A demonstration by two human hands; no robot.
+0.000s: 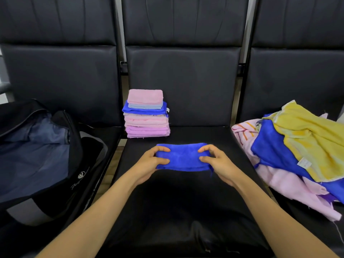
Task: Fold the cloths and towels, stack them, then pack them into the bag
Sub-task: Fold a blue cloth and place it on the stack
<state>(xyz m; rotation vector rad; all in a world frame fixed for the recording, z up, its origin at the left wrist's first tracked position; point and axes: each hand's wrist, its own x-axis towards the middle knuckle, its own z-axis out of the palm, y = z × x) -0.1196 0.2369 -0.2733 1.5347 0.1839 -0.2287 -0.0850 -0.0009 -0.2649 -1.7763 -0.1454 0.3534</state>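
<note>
A folded blue cloth (pixel 183 157) lies across the middle black seat (pixel 178 198). My left hand (pixel 151 162) grips its left end, fingers on top and thumb at the near edge. My right hand (pixel 216 161) grips its right end the same way. Behind the cloth, at the seat's back left, stands a neat stack of folded cloths (pixel 147 113) in pink, blue and lilac. An open dark bag (pixel 40 151) with a blue lining sits on the left seat.
A loose heap of unfolded towels (pixel 297 151), yellow, blue and pink, covers the right seat. Black padded backrests (pixel 182 82) rise behind all three seats. A gap with floor showing separates the left and middle seats.
</note>
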